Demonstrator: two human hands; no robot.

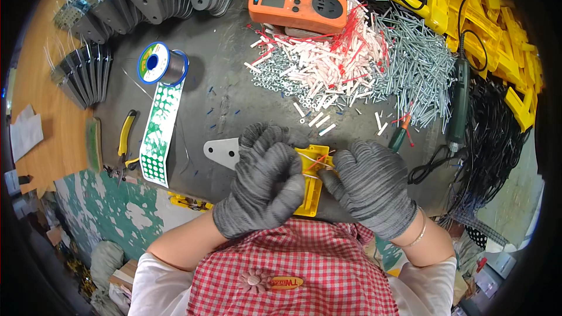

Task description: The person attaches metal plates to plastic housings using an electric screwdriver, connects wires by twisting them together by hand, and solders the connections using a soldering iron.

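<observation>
In front of me lies a yellow plastic housing [310, 196], open side up, with thin white and orange wires [319, 162] across its inside. My left hand [263, 184], in a grey knit glove, is curled closed at the housing's left side; what its fingers grip is hidden. On the other side my gloved right hand [374, 187] is closed, thumb and fingertips pinched at the wire ends. A flat grey metal plate [219, 152] with holes sticks out to the left from behind my left hand.
Beyond the hands are piles of white sleeves [328, 64] and screws [413, 58], below an orange meter [298, 6]. A solder spool [164, 65], green-white sticker sheet [161, 134] and yellow-handled cutters [126, 134] lie left. Right are a soldering iron [458, 105], black cables [492, 140] and yellow housings [497, 29].
</observation>
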